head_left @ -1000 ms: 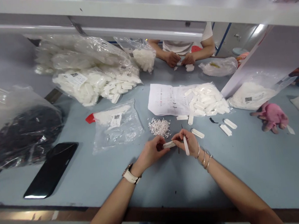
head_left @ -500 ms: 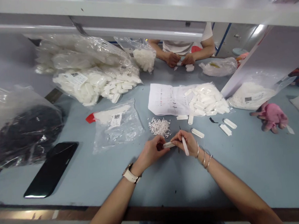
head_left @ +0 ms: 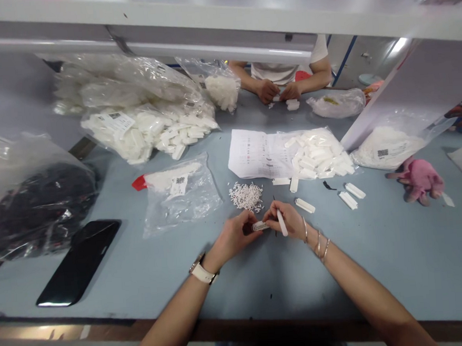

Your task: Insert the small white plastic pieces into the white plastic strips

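My left hand (head_left: 237, 234) grips one end of a small white strip with a row of holes (head_left: 259, 226). The fingertips of my right hand (head_left: 287, 220) touch the strip's other end, and the same hand holds a white pen-like tool (head_left: 282, 223), its thick end toward me. Just beyond my hands lies a heap of tiny white pieces (head_left: 246, 196). To the right of the heap, a white plastic housing (head_left: 305, 205) rests on the table, with two more housings (head_left: 348, 200) farther right.
Bags of white parts (head_left: 149, 128) stand at the back left, and another bag (head_left: 320, 153) lies beside a printed sheet (head_left: 253, 153). A black phone-like slab (head_left: 79, 262) lies left; a pink glove (head_left: 423, 180) right. Across the table are another person's hands (head_left: 268, 91).
My right hand and the pen-like tool have shifted slightly left, and the tool stands at a slightly different angle. My left hand has barely moved.
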Action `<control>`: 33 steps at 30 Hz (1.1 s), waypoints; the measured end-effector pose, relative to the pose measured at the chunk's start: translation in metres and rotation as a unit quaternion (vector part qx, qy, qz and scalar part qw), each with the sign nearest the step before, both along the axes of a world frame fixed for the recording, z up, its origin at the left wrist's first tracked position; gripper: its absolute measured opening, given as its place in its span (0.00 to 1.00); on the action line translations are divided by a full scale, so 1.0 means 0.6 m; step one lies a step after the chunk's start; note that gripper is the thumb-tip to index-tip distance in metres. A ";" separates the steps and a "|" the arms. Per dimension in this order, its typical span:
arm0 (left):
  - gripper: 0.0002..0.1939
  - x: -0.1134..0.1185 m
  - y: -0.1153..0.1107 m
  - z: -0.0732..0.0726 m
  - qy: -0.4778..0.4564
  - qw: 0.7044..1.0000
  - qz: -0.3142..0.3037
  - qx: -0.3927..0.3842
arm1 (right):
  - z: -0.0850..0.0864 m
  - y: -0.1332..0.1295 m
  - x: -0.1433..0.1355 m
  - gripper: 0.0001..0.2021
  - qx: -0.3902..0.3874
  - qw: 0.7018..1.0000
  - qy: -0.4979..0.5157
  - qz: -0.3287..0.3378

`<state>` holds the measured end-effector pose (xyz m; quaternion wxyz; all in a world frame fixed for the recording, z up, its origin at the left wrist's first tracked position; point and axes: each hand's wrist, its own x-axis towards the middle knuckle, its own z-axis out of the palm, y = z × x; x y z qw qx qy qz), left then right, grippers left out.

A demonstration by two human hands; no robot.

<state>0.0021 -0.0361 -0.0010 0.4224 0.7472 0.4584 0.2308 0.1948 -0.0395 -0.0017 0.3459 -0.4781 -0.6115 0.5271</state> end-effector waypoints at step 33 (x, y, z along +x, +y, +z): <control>0.10 0.003 0.002 0.001 0.018 0.999 0.025 0.011 | -0.037 0.013 -0.007 0.10 0.176 0.958 -0.143 -0.173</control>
